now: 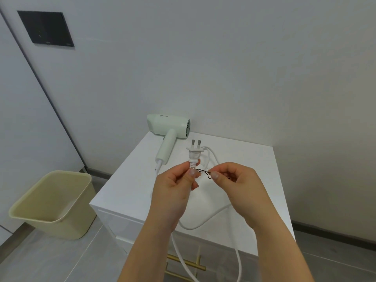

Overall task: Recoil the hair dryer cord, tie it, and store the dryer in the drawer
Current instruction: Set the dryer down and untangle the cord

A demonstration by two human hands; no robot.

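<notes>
A pale green hair dryer (168,129) lies at the back left of the white cabinet top (248,167), handle toward me. Its white cord (205,222) runs loose over the top and hangs down the cabinet front. My left hand (175,186) holds the white plug (194,152) upright by its neck, prongs up. My right hand (238,184) pinches one end of a thin dark twist tie (203,171), which stretches across to the cord just under the plug. A gold drawer handle (195,265) shows below the cabinet's front edge, partly behind the cord.
A beige waste bin (55,202) stands on the grey floor left of the cabinet. The cabinet sits against a white wall. A dark panel (46,28) is set in the wall at upper left.
</notes>
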